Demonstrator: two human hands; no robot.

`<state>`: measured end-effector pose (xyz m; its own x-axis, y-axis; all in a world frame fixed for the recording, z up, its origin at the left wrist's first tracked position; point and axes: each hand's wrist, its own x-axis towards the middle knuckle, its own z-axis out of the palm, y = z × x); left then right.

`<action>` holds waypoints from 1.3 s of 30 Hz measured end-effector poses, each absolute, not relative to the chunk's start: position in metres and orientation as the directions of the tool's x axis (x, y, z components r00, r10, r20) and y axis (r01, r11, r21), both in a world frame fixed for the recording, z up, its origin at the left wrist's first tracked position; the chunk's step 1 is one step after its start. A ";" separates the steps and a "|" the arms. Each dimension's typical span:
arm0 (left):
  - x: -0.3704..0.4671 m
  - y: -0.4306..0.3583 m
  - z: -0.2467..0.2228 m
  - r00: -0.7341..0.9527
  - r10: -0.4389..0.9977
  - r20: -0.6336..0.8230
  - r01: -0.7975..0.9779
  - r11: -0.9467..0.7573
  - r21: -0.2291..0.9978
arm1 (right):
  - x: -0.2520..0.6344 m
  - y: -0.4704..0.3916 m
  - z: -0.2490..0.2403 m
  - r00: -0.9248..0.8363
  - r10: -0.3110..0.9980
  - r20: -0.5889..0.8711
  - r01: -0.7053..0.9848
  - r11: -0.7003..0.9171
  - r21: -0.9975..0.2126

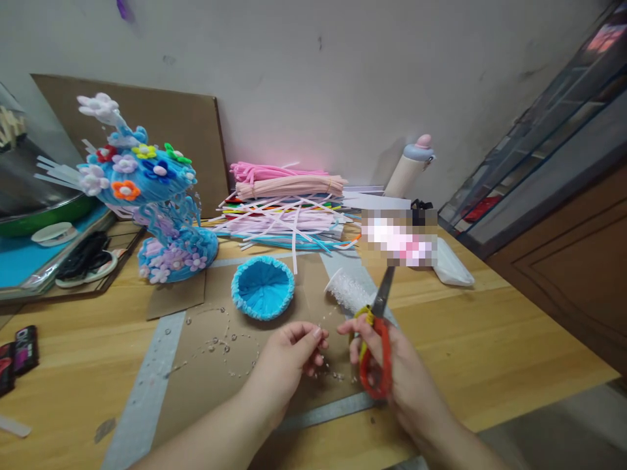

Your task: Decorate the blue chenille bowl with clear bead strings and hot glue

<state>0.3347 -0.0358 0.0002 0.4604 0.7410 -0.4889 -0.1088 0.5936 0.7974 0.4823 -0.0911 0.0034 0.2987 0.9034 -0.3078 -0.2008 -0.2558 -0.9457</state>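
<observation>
My left hand (pixel 296 356) pinches a thin strand of clear beads over the cardboard mat, with thumb and fingertips together. In my right hand (pixel 392 365) are red-and-yellow handled scissors (pixel 381 336), blades pointing up and away; the fingers are through and around the handles. More of the clear bead string (pixel 215 343) lies in loose loops to the left of my hands. Just beyond them a fuzzy blue bowl (pixel 263 288) sits with its hollow facing up. A spool of clear beads (pixel 350 292) lies on its side behind the scissors.
A blue pipe-cleaner ornament with flowers (pixel 142 173) stands at the left. Bundles of pipe cleaners (pixel 289 215) are piled against the wall. A pale bottle (pixel 409 166) leans at the back right. Black-and-white scissors (pixel 93 267) lie far left. Cardboard (pixel 196 411) covers the table's middle.
</observation>
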 end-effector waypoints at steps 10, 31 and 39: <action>0.332 -0.031 0.005 0.468 0.731 -0.496 -0.079 0.594 0.801 | 0.524 -0.154 0.011 0.017 0.911 -0.412 0.035 -0.413 -0.910; 0.335 -0.036 0.013 0.483 0.805 -0.345 -0.042 0.415 0.909 | 0.507 -0.139 0.014 -0.124 0.903 -0.410 0.511 -0.296 -0.807; 0.333 -0.034 0.009 0.543 0.773 -0.328 0.001 0.390 0.921 | 0.517 -0.141 0.009 -0.123 0.892 -0.435 0.596 -0.285 -0.751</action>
<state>0.3325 -0.0342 0.0086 0.5429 0.7732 -0.3276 0.0009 0.3895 0.9210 0.5169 -0.1405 0.0094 -0.1230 0.8918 -0.4354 0.5956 -0.2846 -0.7512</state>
